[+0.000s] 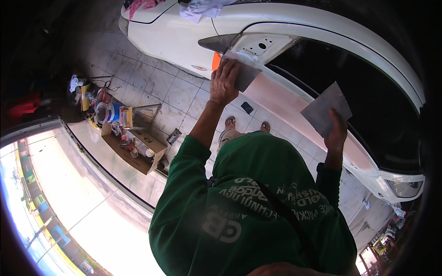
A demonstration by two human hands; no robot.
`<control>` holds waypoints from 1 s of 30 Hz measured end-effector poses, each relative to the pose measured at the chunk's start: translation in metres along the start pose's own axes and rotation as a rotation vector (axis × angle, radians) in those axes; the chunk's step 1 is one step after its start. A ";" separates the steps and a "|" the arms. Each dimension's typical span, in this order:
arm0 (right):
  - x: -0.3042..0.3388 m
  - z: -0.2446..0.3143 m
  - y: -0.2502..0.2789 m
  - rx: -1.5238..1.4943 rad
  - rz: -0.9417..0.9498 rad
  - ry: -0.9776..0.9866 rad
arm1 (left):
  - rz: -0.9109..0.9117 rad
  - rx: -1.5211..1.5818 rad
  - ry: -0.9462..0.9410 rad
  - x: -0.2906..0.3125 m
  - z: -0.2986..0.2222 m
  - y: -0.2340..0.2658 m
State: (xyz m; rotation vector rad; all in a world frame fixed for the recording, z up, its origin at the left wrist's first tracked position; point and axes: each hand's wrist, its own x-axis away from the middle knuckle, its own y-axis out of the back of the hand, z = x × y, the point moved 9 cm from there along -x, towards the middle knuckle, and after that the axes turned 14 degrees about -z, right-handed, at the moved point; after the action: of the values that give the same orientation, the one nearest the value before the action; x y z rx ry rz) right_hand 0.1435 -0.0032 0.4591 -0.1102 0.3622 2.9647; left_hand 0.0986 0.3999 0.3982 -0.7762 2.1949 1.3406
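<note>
My left hand point(224, 82) is closed on a thin grey rectangular putty spreader point(247, 76), held against the white car point(170, 34) by the front corner of its side window. Beside those fingers shows something orange point(216, 60) that I cannot make out. A bare panel with holes point(259, 45) lies just beyond the spreader, and a pinkish-brown patch point(276, 94) runs along the door below the window. My right hand point(337, 131) grips a second flat grey plate point(326, 110) by its lower edge, in front of the dark window point(350, 78).
On the tiled floor point(170, 92) at left stands an open cardboard box point(145, 156) of bottles and cans, with a blue-and-white bucket point(108, 112) behind it. A small black item point(247, 107) lies by my feet. Another pale vehicle's surface point(87, 170) fills the lower left.
</note>
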 end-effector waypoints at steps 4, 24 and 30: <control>-0.002 0.022 0.003 0.161 0.003 0.376 | 0.054 0.022 -0.027 0.020 -0.003 0.000; 0.007 0.004 0.004 0.023 0.056 0.187 | 0.108 -0.024 -0.026 -0.007 -0.002 0.000; 0.011 0.006 0.003 0.110 0.101 0.369 | -0.049 0.001 -0.098 -0.032 -0.028 0.015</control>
State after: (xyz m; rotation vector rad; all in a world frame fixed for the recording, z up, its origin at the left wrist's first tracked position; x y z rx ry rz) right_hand 0.1319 -0.0026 0.4645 -0.6487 0.5903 3.0061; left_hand 0.1096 0.3870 0.4397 -0.7440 2.0875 1.3250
